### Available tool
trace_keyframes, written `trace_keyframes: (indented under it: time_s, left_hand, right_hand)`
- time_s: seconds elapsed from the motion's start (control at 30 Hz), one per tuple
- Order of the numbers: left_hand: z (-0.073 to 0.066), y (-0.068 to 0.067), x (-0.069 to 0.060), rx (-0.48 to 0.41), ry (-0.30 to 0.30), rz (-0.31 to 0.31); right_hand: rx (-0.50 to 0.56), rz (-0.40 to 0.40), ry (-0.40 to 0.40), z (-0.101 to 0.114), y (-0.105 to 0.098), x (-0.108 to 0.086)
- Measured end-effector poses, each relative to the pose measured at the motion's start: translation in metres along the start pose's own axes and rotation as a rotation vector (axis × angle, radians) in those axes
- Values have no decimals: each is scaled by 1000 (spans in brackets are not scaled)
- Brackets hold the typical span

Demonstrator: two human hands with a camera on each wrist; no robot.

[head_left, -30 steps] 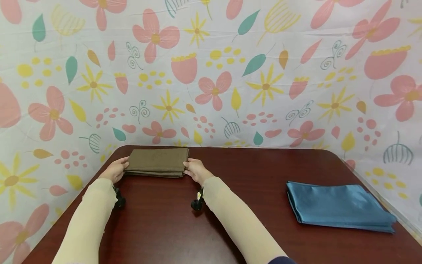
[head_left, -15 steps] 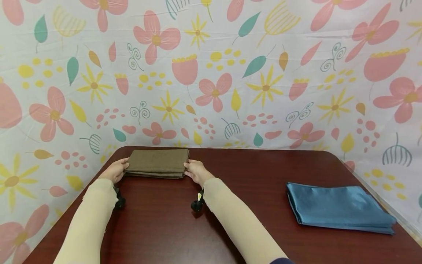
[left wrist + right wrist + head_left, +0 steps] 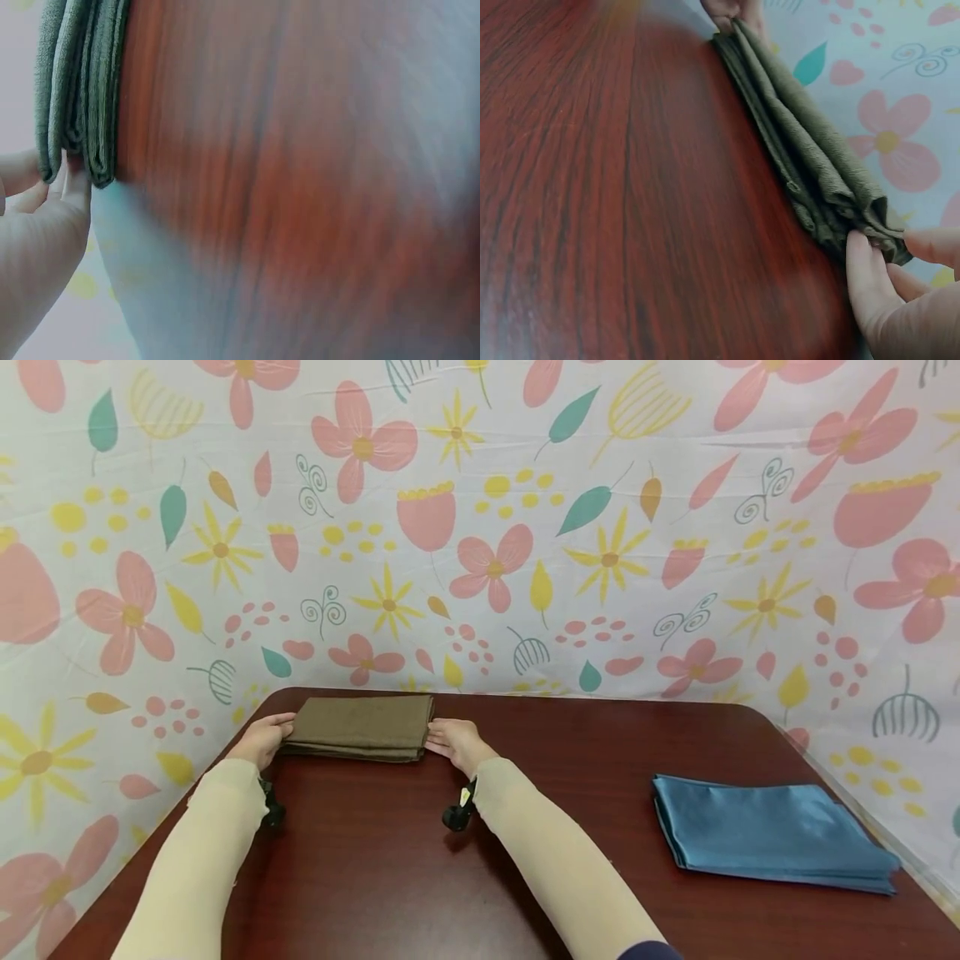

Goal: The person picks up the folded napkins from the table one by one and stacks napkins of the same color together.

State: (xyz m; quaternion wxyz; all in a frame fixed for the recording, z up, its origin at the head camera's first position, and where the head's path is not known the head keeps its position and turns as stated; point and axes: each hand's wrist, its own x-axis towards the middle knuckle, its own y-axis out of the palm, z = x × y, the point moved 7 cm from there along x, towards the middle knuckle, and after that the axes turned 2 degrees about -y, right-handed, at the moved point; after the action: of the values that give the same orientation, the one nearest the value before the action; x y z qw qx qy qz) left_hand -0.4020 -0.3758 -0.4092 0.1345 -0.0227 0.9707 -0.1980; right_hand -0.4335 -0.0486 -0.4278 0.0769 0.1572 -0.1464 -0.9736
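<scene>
A folded olive-brown cloth [image 3: 360, 723] lies at the far left of the table, its stacked layers facing me. At its left end my left hand [image 3: 260, 741] pinches the edge; in the left wrist view the thumb and fingers of the left hand [image 3: 41, 225] meet the corner of the folds. My right hand [image 3: 459, 744] is at the opposite end, its fingers fairly straight against the side. The right wrist view has the right hand's fingertips [image 3: 864, 259] touching the loose layers at the cloth's end [image 3: 810, 142]. The cloth's underside is hidden.
A folded shiny blue cloth [image 3: 772, 835] lies on the right side of the dark red-brown wooden table [image 3: 360, 877]. Behind the table hangs a white sheet [image 3: 480, 468] printed with flowers and leaves. Dark wrist cameras are strapped on both wrists.
My right hand has shifted slightly right and its fingers have straightened, loosening at the cloth's edge. The left hand and the brown cloth stay nearly in place; the head view has shifted slightly.
</scene>
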Motion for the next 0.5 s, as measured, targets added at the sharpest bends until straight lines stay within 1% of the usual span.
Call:
trace_keyframes:
  time_s: [0.07, 0.1, 0.17, 0.33, 0.37, 0.4, 0.5]
  left_hand:
    - [-3, -1, -2, 20, 14, -1]
    - [-5, -1, -4, 22, 25, 10]
    - [-9, -2, -6, 17, 40, 8]
    - [-16, -15, -14, 39, 43, -36]
    - [-17, -16, -15, 40, 41, -37]
    - [-19, -18, -17, 41, 44, -36]
    - [-27, -14, -22, 12, 80, 3]
  right_hand:
    - [4, -9, 1, 3, -3, -2]
    - [4, -16, -1, 4, -4, -3]
    - [4, -31, -1, 8, -5, -5]
    - [-5, -36, -7, 18, -8, -9]
    - [-9, -33, -9, 20, -9, -10]
    - [-11, -28, -10, 22, -11, -11]
    - [-4, -24, -14, 27, -18, -12]
